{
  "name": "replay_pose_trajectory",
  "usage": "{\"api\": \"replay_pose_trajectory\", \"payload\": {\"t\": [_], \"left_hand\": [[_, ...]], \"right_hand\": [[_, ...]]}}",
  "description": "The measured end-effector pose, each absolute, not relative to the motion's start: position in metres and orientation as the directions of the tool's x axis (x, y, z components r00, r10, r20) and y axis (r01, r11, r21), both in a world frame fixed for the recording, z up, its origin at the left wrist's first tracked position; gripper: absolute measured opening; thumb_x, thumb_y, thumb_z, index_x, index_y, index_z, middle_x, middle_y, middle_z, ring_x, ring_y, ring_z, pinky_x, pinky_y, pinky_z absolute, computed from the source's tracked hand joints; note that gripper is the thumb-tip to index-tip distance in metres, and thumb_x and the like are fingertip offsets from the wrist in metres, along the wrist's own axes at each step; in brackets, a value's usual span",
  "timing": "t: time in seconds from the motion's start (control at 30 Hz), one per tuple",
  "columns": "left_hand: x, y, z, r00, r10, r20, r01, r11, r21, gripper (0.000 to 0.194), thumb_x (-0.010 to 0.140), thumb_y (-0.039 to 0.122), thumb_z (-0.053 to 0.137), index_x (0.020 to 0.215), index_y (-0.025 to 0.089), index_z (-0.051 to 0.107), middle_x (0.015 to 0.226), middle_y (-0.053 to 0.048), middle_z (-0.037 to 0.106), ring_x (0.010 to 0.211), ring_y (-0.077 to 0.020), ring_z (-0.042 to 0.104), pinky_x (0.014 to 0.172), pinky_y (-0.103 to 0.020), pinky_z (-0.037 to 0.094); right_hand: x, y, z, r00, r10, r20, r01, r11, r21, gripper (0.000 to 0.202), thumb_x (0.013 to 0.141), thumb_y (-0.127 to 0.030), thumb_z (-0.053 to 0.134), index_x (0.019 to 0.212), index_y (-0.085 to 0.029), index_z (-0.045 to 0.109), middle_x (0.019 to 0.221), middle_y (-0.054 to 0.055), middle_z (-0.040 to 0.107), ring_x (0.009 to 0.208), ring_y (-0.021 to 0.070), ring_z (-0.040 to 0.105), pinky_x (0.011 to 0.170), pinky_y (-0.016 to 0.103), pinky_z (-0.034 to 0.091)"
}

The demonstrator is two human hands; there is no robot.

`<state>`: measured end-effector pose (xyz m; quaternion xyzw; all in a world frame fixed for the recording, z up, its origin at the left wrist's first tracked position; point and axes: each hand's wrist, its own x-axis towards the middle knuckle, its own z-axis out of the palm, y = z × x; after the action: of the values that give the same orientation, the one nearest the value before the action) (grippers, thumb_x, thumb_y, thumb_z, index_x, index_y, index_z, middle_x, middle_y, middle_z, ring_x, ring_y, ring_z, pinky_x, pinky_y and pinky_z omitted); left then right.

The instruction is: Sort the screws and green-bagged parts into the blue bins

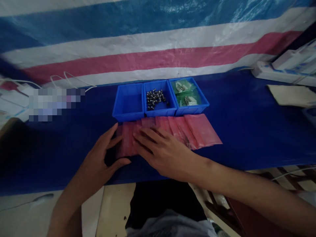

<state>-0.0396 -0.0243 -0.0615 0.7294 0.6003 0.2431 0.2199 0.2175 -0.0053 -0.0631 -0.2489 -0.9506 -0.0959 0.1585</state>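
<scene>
Several pink plastic bags (201,130) lie overlapping in a row on the blue table, in front of three blue bins. My right hand (163,149) rests on the middle of the row, palm down with its fingers stretched to the left. At the left end of the row is my left hand (105,156), thumb and fingers apart around the edge of the leftmost bag. Whether its fingertips touch that bag I cannot tell. Small dark pieces show through one bag near my right wrist. My right hand covers part of the middle bags.
The left blue bin (128,116) holds nothing visible. Dark-headed screws (155,97) lie in the middle bin, and green bags with pale pins (190,100) in the right one. White cables (79,87) run at the back left; a beige cloth-like piece (291,95) lies at right.
</scene>
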Motion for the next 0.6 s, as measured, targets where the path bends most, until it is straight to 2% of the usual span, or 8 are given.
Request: {"api": "replay_pose_trajectory", "payload": {"t": [0.07,0.17,0.27,0.33,0.37,0.4,0.5,0.6], "left_hand": [[-0.049,-0.02,-0.061,0.233,0.967,0.106,0.79,-0.252,0.559,0.1,0.082,0.089,0.067,0.162,0.037,0.04,0.152,-0.011,0.064,0.125,-0.0389,0.072,0.1,-0.054,0.065],[-0.06,-0.012,-0.059,0.351,0.923,0.158,0.798,-0.383,0.465,0.084,0.09,0.083,0.063,0.16,0.04,0.044,0.151,-0.007,0.066,0.128,-0.0366,0.071,0.101,-0.052,0.066],[-0.06,-0.012,-0.056,0.478,0.827,0.295,0.782,-0.554,0.286,0.066,0.101,0.07,0.059,0.16,0.043,0.044,0.162,-0.003,0.055,0.148,-0.0366,0.054,0.114,-0.056,0.058],[-0.051,-0.018,-0.055,0.534,0.751,0.389,0.75,-0.633,0.193,0.061,0.106,0.055,0.06,0.162,0.04,0.042,0.165,-0.003,0.052,0.157,-0.0346,0.043,0.123,-0.057,0.05],[-0.044,-0.021,-0.055,0.549,0.723,0.419,0.734,-0.657,0.172,0.061,0.107,0.047,0.061,0.164,0.037,0.04,0.165,-0.004,0.052,0.158,-0.0333,0.042,0.125,-0.056,0.049],[-0.038,-0.025,-0.056,0.571,0.7,0.429,0.715,-0.681,0.16,0.061,0.108,0.042,0.062,0.164,0.034,0.04,0.164,-0.005,0.053,0.157,-0.0322,0.043,0.125,-0.053,0.05],[-0.024,-0.032,-0.062,0.639,0.649,0.414,0.673,-0.732,0.109,0.056,0.11,0.031,0.058,0.163,0.025,0.042,0.161,-0.008,0.055,0.153,-0.0302,0.05,0.125,-0.05,0.052],[-0.019,-0.031,-0.068,0.642,0.627,0.442,0.668,-0.74,0.079,0.053,0.109,0.021,0.058,0.161,0.023,0.046,0.153,-0.009,0.064,0.143,-0.0267,0.061,0.121,-0.046,0.056]], "right_hand": [[0.214,-0.004,-0.064,-0.83,0.436,0.348,0.496,0.862,0.104,0.041,0.107,-0.015,0.048,0.144,-0.008,0.063,0.154,0.018,0.062,0.14,0.0354,0.06,0.114,0.054,0.054],[0.208,-0.003,-0.066,-0.833,0.438,0.339,0.491,0.867,0.085,0.041,0.106,-0.016,0.049,0.144,-0.011,0.063,0.154,0.018,0.063,0.141,0.0363,0.059,0.114,0.056,0.054],[0.21,-0.004,-0.063,-0.809,0.438,0.391,0.493,0.869,0.046,0.04,0.105,-0.013,0.049,0.142,-0.009,0.065,0.152,0.02,0.064,0.141,0.0379,0.06,0.114,0.057,0.054],[0.222,-0.007,-0.057,-0.768,0.428,0.476,0.477,0.879,-0.02,0.04,0.106,-0.015,0.051,0.143,-0.008,0.064,0.154,0.021,0.062,0.144,0.0373,0.058,0.117,0.055,0.053],[0.233,-0.009,-0.053,-0.74,0.433,0.515,0.469,0.881,-0.067,0.04,0.107,-0.017,0.052,0.143,-0.007,0.064,0.154,0.02,0.062,0.145,0.0361,0.058,0.119,0.053,0.052],[0.246,-0.012,-0.049,-0.694,0.456,0.557,0.475,0.871,-0.122,0.039,0.108,-0.022,0.054,0.141,-0.006,0.065,0.151,0.019,0.065,0.146,0.0342,0.057,0.121,0.05,0.052],[0.296,-0.023,-0.043,-0.574,0.591,0.567,0.569,0.786,-0.243,0.031,0.105,-0.018,0.061,0.133,-0.011,0.071,0.135,0.015,0.076,0.139,0.0279,0.064,0.119,0.046,0.055],[0.338,-0.03,-0.049,-0.578,0.675,0.458,0.674,0.712,-0.199,0.033,0.105,-0.022,0.061,0.137,-0.012,0.069,0.142,0.017,0.072,0.136,0.0316,0.067,0.11,0.052,0.062]]}}
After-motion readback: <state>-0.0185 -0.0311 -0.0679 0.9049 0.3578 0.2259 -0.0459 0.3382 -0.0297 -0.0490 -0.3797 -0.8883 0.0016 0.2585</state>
